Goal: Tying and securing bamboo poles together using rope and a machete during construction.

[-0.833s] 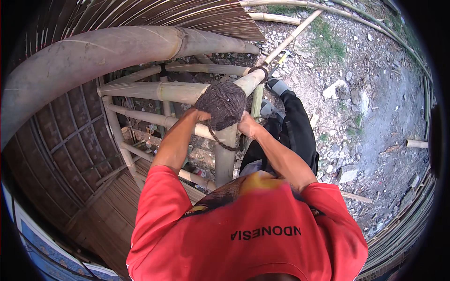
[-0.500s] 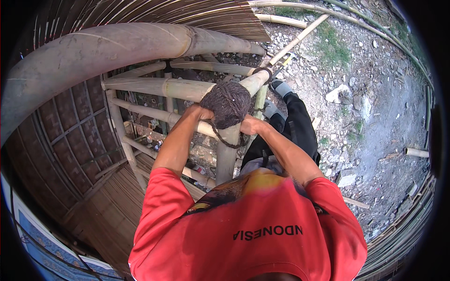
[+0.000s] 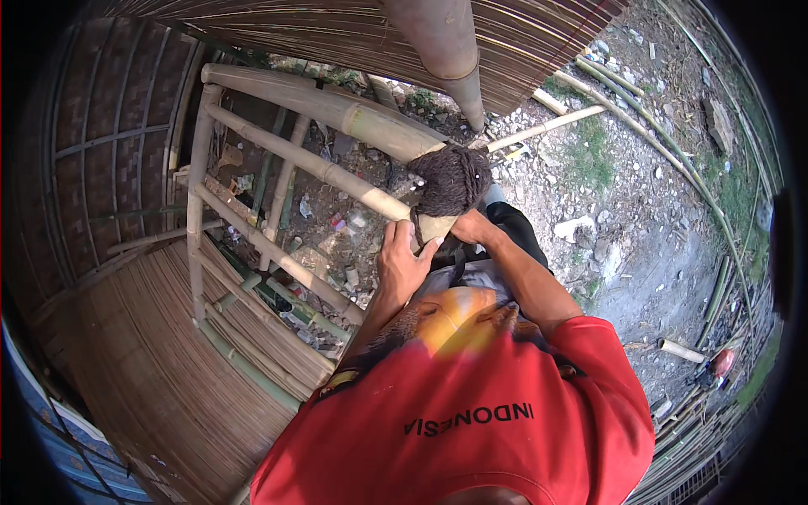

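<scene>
A thick bundle of dark brown fibre rope [image 3: 454, 181] sits around the joint of a bamboo frame, where a thick rail [image 3: 383, 130] meets an upright post [image 3: 435, 227]. From the bundle, one rope strand runs down the post's left side. My left hand [image 3: 402, 263] is closed there, thumb and fingers around the strand and against the bamboo. On the other side, my right hand [image 3: 475, 228] is closed close under the bundle. Its fingertips are behind the post, so what they grip is hidden. A thinner lower rail [image 3: 328, 172] reaches the post just above my left hand.
Overhead, a large bamboo pole [image 3: 438, 42] crosses near a slatted bamboo panel [image 3: 286, 25]. A bamboo-slat platform [image 3: 160, 353] lies at left, beside a woven wall [image 3: 105, 160]. Rubble ground [image 3: 623, 252] with loose bamboo poles [image 3: 547, 128] spreads to the right.
The view has shifted, so the joint appears farther right and the large pole stands more upright. My left hand has moved lower on the post; my right hand stays close under the bundle.
</scene>
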Motion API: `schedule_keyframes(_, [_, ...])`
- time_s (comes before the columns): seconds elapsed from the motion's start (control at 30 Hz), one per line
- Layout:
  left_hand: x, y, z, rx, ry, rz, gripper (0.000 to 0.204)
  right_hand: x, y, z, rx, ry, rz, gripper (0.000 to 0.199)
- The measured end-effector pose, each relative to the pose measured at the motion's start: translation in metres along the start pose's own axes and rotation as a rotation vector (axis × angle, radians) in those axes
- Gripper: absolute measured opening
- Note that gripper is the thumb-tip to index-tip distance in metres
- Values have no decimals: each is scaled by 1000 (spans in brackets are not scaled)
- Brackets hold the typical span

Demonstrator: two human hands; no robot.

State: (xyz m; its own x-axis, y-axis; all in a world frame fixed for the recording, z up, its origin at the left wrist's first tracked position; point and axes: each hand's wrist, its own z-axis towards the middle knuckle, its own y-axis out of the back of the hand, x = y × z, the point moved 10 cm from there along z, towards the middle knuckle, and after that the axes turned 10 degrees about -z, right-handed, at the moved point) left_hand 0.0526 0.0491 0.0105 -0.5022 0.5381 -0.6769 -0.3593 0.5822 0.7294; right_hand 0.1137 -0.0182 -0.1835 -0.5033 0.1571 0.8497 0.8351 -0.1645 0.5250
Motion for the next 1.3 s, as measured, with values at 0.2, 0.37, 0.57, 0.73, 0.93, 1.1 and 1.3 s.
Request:
schedule_keyframes(0.2, [109,4,1,-38,699,-997,23,-6,-4,1,146,-48,17,49])
schedule_keyframes(0.37, [33,89,82,422,278,-284,52,-1,10,-6,101,-99,-2,51])
schedule_keyframes(0.57, [-65,208,196,-279,-630,416,41,-28,-12,-2,-14,-244,-142,60])
schedule_keyframes(0.73, [-34,231,133,-918,-433,-171,23,-65,-41,30,51,-254,-139,51])
schedule_keyframes(0.93, [37,86,29,-276,-20,-243,34,-121,-34,8,116,-332,-94,52])
schedule_keyframes(1.1, [25,5,17,-117,-115,-141,68,-118,-37,-2,101,-396,-67,52])
schedule_keyframes(1.3, [18,-8,13,-247,-59,-149,68,-77,-4,-22,-37,-406,-14,52])
